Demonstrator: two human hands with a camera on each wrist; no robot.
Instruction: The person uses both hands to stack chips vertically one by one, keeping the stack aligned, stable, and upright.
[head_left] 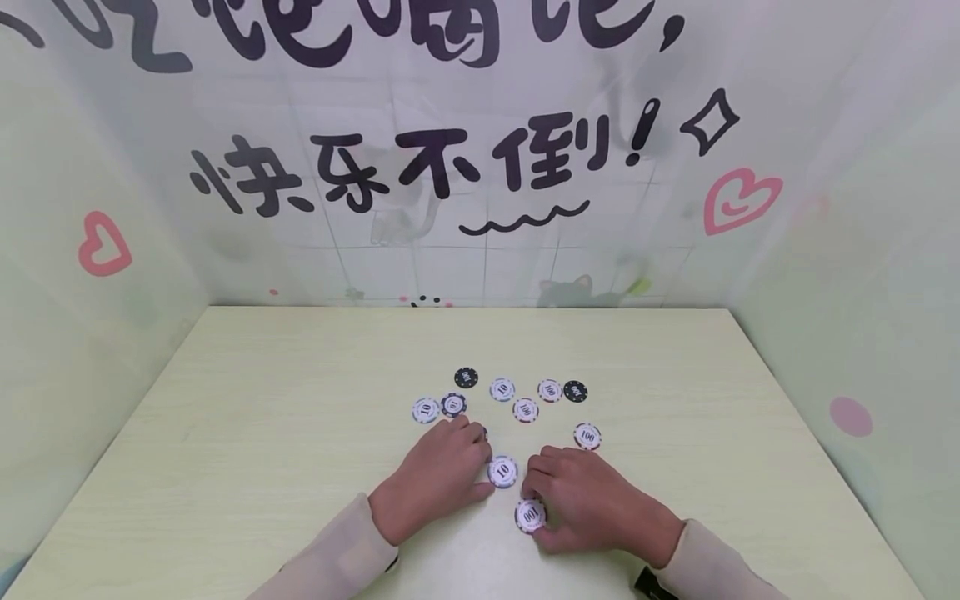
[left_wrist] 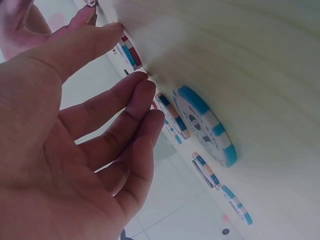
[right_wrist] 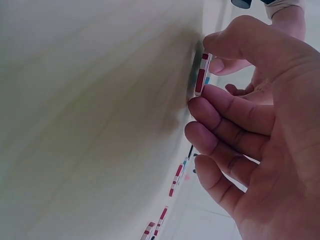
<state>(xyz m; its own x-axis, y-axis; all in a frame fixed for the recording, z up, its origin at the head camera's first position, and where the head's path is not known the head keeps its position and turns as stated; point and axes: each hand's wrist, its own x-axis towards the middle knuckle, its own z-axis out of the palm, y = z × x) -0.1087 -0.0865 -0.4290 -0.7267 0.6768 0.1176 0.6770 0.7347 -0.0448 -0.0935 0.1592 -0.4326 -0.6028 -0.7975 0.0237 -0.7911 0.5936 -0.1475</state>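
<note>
In the head view my left hand [head_left: 442,467] rests over the table with its fingers loosely bent, beside a pale-blue-edged 10 poker chip [head_left: 502,472]. Its fingers partly cover a dark-edged chip [head_left: 483,433]. The left wrist view shows nothing pinched between thumb and fingers; a teal-and-white 10 chip [left_wrist: 205,127] appears large beside the fingers. My right hand [head_left: 592,500] pinches a 100 chip [head_left: 531,517] between thumb and index finger. From the right wrist, that chip [right_wrist: 201,75] is seen edge-on with red and white bands, its other fingers curved.
Farther back lie black chips [head_left: 466,377], red-edged 100 chips [head_left: 526,409] and more 10 chips [head_left: 425,410]. One 100 chip [head_left: 587,436] lies just beyond the right hand. Printed curtains [head_left: 450,267] enclose the pale wooden table [head_left: 247,392] at back and sides.
</note>
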